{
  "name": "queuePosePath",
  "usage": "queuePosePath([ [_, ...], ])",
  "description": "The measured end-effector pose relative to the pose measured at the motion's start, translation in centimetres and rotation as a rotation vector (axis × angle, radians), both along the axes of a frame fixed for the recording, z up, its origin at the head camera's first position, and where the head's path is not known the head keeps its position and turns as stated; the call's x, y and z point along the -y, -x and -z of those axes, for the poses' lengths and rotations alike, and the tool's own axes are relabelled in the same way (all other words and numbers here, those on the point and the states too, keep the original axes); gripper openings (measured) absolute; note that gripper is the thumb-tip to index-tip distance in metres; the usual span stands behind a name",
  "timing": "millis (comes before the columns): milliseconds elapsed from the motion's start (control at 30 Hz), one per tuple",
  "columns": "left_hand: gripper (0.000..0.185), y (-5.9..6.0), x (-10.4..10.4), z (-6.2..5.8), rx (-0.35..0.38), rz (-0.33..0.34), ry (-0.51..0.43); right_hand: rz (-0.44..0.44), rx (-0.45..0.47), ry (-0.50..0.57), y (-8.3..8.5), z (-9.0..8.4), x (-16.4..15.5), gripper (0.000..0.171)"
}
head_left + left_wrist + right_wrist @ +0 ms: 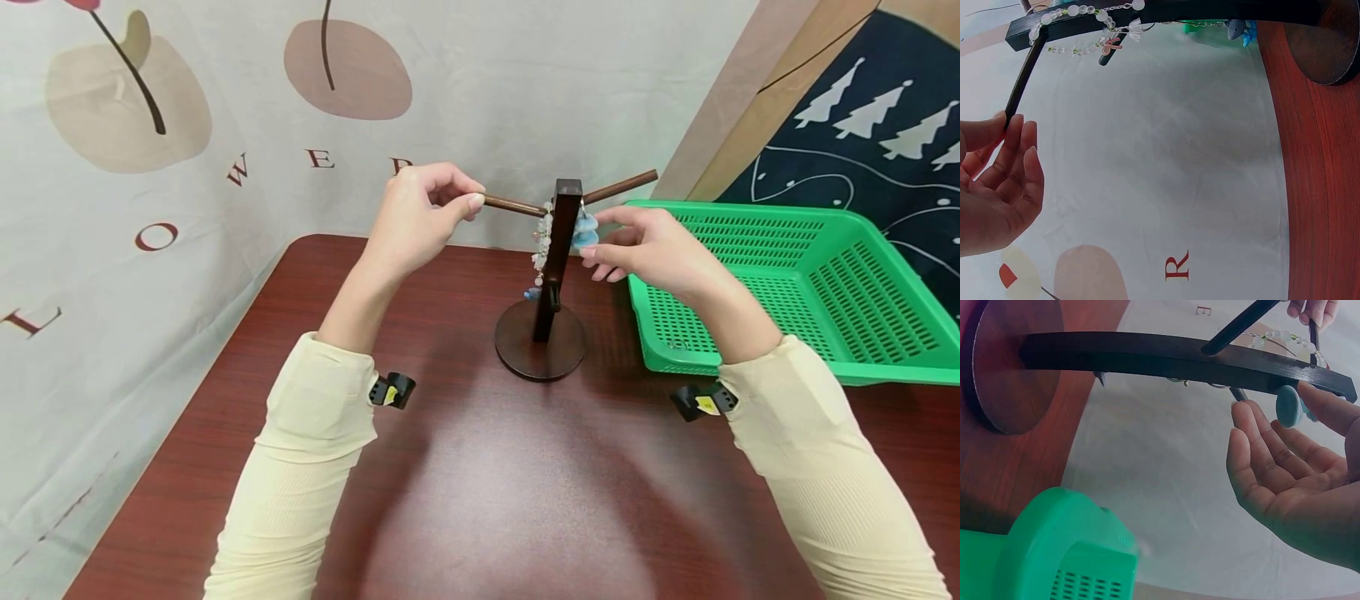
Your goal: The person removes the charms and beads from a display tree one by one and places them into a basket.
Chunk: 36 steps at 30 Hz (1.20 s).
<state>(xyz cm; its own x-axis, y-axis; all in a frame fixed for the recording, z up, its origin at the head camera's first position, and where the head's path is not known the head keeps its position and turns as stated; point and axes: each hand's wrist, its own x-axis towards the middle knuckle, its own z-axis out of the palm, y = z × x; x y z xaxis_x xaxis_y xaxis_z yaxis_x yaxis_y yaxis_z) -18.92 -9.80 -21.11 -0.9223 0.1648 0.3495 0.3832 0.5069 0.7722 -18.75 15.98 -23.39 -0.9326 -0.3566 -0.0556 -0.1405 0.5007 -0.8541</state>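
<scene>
Brown rod [515,205] ends hidden in pinching left hand [418,218]; right hand [654,250] touches blue ornament [584,235], grip unclear.

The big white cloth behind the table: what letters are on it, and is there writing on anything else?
"L O W E R": red letters on the white cloth; the left hand partly covers the R in the head view, but the left wrist view shows it whole.
Red mark on the cloth, right wrist view: too small to read.
Yellow stickers on the black wrist gadgets: too small to read.
</scene>
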Motion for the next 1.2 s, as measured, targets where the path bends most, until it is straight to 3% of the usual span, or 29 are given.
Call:
queuePosePath([
  [533, 0.008, -0.02, -0.09, 0.07, 0.003, -0.001, -0.004, -0.031, -0.047, 0.013, -0.19, 0.16, -0.09, 0.032],
  [900, 0.008, -0.04, -0.06, -0.01, 0.009, -0.003, -0.007, -0.023, -0.065, -0.048, -0.41, -0.08, -0.49, 0.040],
  [1200, 0.008, 0.02, -0.01, 0.02, 0.013, -0.004, -0.007, -0.018, -0.097, -0.029, -0.47, 0.00, -0.73, 0.033],
])
